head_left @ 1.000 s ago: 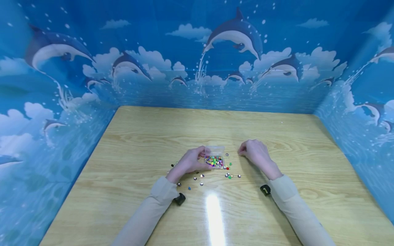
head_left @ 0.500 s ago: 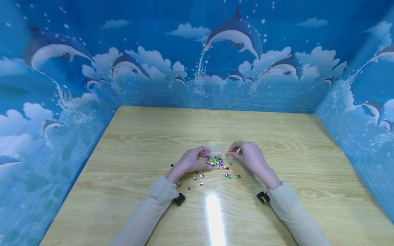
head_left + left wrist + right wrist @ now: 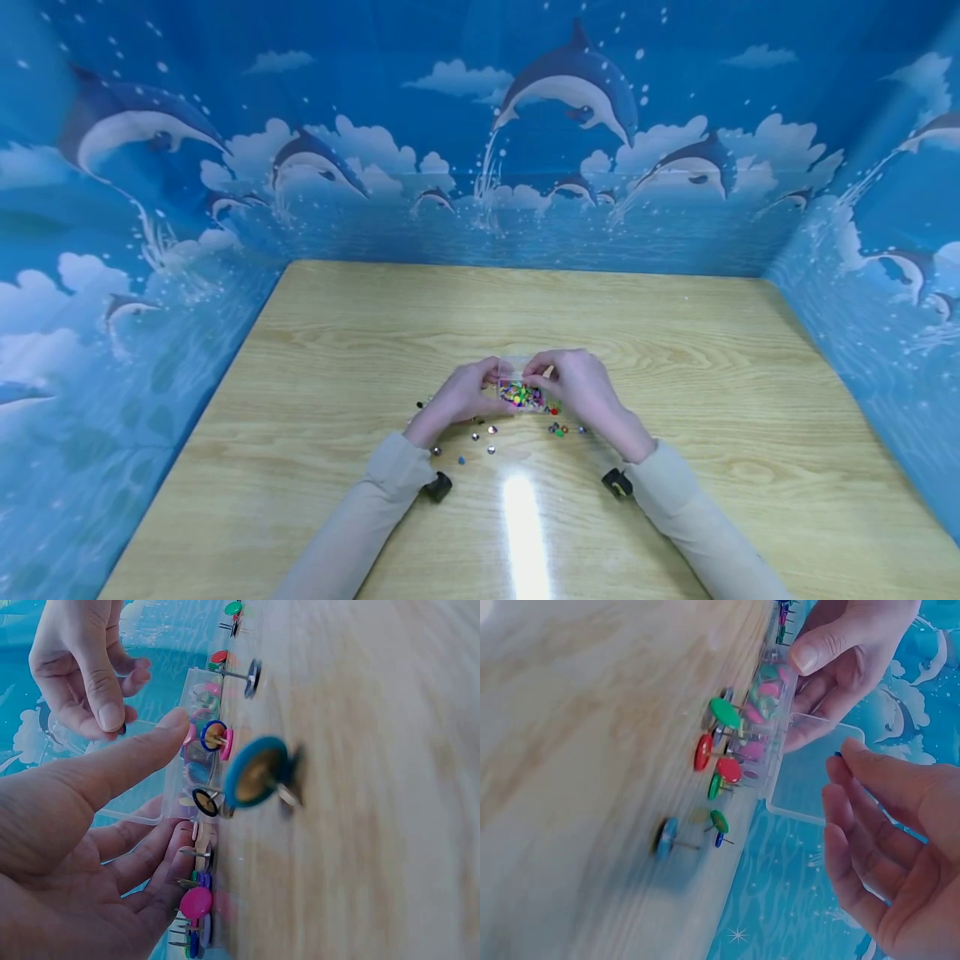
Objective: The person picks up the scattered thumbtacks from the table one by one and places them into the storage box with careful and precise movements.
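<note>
A small clear plastic box (image 3: 778, 705) full of colourful thumbtacks stands on the table, its hinged lid (image 3: 802, 784) raised at the back. My left hand (image 3: 463, 395) grips the box's left end, thumb on the near side and fingers at the far side. Over the box is my right hand (image 3: 587, 385), pinching a dark blue thumbtack (image 3: 838, 754) between thumb and index finger. In the right wrist view its other fingers are loosely bent. Loose thumbtacks lie close to the box, among them a red thumbtack (image 3: 703, 751) and a green thumbtack (image 3: 724, 713).
More thumbtacks are scattered on the wooden table (image 3: 360, 333), including a blue thumbtack (image 3: 461, 460) near the left wrist and a pink thumbtack (image 3: 196, 902) by the left fingers. A dolphin-print curtain (image 3: 420, 192) borders the table at the back and sides.
My right hand has moved left from the table to above the box, pinching a thumbtack. My left hand has kept its grip on the box without moving.
</note>
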Tool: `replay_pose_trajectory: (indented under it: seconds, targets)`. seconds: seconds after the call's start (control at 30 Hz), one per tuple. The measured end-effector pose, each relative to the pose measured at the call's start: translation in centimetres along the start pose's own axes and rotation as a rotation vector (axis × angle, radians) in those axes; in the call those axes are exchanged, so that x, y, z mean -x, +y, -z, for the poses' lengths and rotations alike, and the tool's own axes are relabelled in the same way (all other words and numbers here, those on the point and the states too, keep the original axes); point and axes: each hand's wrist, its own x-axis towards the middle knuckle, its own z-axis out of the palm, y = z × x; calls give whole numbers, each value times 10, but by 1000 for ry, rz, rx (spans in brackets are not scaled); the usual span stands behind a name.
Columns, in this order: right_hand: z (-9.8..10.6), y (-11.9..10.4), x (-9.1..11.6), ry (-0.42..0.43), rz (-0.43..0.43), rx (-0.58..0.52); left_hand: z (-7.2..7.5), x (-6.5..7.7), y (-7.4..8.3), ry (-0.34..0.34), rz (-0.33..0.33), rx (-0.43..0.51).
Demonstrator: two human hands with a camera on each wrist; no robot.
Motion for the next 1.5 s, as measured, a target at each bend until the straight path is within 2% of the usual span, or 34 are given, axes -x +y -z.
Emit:
replay_pose_trajectory:
  seconds: [0.3, 0.6, 0.87, 1.1, 1.4, 1.5]
  targets:
    - [6, 7, 11, -29, -53, 7, -1, -1, -1, -6, -13, -4]
    - [17, 26, 39, -56, -5, 110, 0, 0, -1, -2, 18, -9]
    - [21, 34, 55, -126, 18, 112, 0, 0, 0, -4, 11, -1]
    - [20, 40, 57, -193, 0, 107, 0, 0, -1, -3, 13, 5]
    - [21, 43, 53, -183, -30, 96, -1, -1, -1, -2, 15, 0]
    - [21, 40, 50, -152, -7, 88, -1, -1, -1, -1, 16, -3]
